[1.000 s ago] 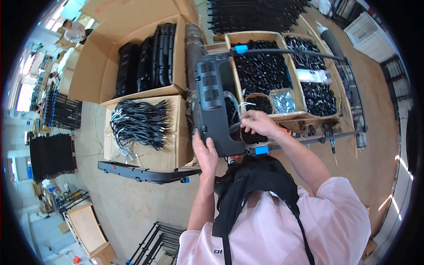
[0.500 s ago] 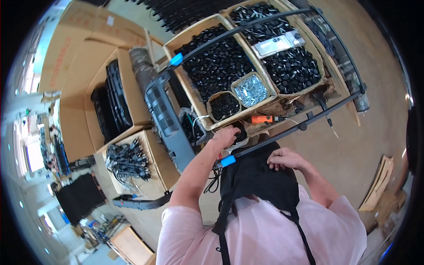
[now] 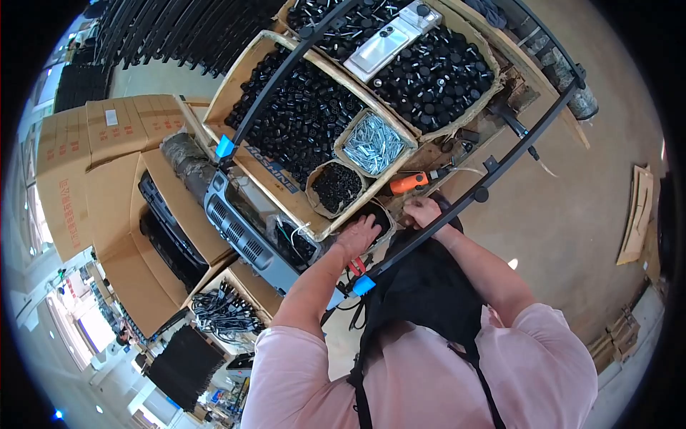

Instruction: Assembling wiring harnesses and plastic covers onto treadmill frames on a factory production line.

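The person is leaning over a wooden tray [image 3: 236,93], and everything is sitting in or around it. The left hand [image 3: 359,236] is lying flat with fingers spread on the tray's near rim, gripping nothing that I can see. The right hand [image 3: 421,212] is curling loosely just beside it, at 1 black bar [image 3: 514,146] crossing the tray's near side; whether it is actually gripping the bar, I cannot tell. A 2nd black bar [image 3: 286,68] is arching across the tray's far part. Inside the tray, 2 small bins are sitting: 1 of silver screws [image 3: 374,143], 1 of black parts [image 3: 336,187]. 1 orange tool [image 3: 409,183] is lying right of these. 1 grey panel [image 3: 243,229] is resting against the tray's left side.
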Demonstrator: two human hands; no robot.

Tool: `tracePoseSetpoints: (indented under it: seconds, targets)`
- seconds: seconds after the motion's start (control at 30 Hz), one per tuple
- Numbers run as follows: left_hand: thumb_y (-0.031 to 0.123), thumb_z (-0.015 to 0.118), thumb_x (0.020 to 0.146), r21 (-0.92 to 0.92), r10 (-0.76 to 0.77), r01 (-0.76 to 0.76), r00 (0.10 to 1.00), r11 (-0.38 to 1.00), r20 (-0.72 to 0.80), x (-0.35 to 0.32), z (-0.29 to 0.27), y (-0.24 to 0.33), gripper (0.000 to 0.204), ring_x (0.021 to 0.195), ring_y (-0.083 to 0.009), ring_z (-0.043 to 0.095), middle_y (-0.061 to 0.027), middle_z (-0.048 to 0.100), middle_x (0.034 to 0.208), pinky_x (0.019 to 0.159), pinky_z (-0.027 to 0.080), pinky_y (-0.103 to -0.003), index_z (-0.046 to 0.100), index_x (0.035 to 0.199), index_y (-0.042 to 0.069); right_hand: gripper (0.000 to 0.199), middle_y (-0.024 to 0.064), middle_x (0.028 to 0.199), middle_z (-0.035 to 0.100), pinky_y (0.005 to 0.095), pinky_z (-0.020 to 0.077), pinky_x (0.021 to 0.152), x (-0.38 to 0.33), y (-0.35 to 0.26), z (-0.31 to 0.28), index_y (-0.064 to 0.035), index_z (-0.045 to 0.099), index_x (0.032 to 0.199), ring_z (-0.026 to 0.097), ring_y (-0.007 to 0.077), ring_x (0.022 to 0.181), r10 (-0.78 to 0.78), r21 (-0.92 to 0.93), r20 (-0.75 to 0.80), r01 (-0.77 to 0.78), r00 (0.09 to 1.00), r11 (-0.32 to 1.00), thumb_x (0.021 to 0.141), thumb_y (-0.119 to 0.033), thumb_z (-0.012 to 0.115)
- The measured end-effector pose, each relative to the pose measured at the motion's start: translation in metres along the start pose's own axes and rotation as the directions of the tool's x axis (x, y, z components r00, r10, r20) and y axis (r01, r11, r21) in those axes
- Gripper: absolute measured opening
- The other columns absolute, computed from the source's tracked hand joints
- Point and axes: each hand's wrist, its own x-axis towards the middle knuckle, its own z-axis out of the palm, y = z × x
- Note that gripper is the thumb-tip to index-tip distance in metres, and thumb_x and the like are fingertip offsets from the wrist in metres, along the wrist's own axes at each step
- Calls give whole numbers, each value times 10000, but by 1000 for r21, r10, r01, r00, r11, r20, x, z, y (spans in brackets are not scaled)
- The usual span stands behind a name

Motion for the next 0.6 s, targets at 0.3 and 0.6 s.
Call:
tracePoseSetpoints:
  seconds: [0.3,0.6]
  targets:
    - [124,562,906,-350,-90,44,989,936,-117,14,9,-22,214,1169,-377,615,-186,626,1133,975,515,-485,650,1094,72,242,81,878,714,350,576,500,73,4,55,-11,704,1028,673,198,625,245,486,-360,-44,900,873,884,-186,788]
    - [246,482,1019,-876,-182,266,961,403,208,32,13,-29,242,630,-124,519,-19,584,806,590,463,-303,637,992,63,175,21,787,673,285,440,460,67,10,28,-90,708,936,643,153,623,49,451,-491,206,870,868,897,-249,769]
